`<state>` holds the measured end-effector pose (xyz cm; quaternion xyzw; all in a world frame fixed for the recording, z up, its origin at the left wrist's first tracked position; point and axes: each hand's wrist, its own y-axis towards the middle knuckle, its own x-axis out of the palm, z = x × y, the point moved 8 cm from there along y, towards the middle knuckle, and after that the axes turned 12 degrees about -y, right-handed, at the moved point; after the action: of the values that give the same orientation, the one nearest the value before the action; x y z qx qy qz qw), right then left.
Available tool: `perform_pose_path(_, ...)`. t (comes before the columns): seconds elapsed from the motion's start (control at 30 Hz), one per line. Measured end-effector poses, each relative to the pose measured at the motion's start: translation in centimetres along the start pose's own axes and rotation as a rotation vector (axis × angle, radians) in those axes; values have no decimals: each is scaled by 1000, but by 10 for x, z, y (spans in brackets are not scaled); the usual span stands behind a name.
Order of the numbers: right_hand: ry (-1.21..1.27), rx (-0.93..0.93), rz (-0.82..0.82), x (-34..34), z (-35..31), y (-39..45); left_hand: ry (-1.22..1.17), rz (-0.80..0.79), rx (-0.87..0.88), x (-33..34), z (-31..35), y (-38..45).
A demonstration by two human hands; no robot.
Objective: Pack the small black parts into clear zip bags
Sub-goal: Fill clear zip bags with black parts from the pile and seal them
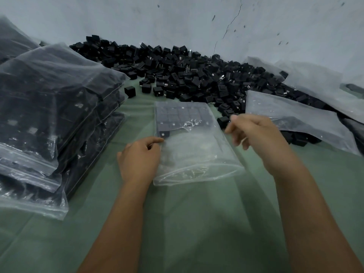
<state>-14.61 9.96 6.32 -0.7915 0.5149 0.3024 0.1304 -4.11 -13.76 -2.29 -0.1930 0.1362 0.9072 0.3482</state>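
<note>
A clear zip bag (194, 146) lay flat on the green cloth (197, 223) in front of the person, its far half already lined with neat rows of small black parts (177, 117), its near half see-through and slack. The left hand (140, 156) rested at the bag's left edge, thumb and forefinger pinching the plastic just below the last black part in the lowest row. The right hand (254, 133) hovered above the bag's right side with its fingers loosely curled; it was blurred, and I could not tell whether it held anything. Beyond the bag a big heap of loose black parts (187, 75) ran along the foot of the pale, cracked wall (197, 20), with a few strays lying apart on the cloth. To the left stood a stack of filled bags (55, 115), dark with parts and piled one on another. To the right a few more clear bags (295, 115) lay slanted over the edge of the heap, near the right hand.
</note>
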Motion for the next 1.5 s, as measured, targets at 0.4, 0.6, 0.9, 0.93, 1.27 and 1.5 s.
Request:
perform_pose_path(0.4, -423, 209, 374, 18, 95, 56, -39, 8, 6, 0, -2, -1)
perform_pose_path(0.6, -132, 239, 468, 13, 100, 43, -38, 37, 22, -2, -2, 1)
perform_pose_path(0.9, -493, 161, 353, 17, 94, 48, -42, 17, 30, -1, -3, 1)
perform_pose_path(0.93, -445, 171, 387, 15, 95, 47, -36, 20, 35, -1, -2, 1)
perform_pose_path(1.27, -19, 218, 463, 11, 101, 38, -343, -8, 307, -3, 28, -9)
perform_pose_path(1.5, 516, 213, 857, -7, 98, -22, -190, -582, 359, 39, 34, -36)
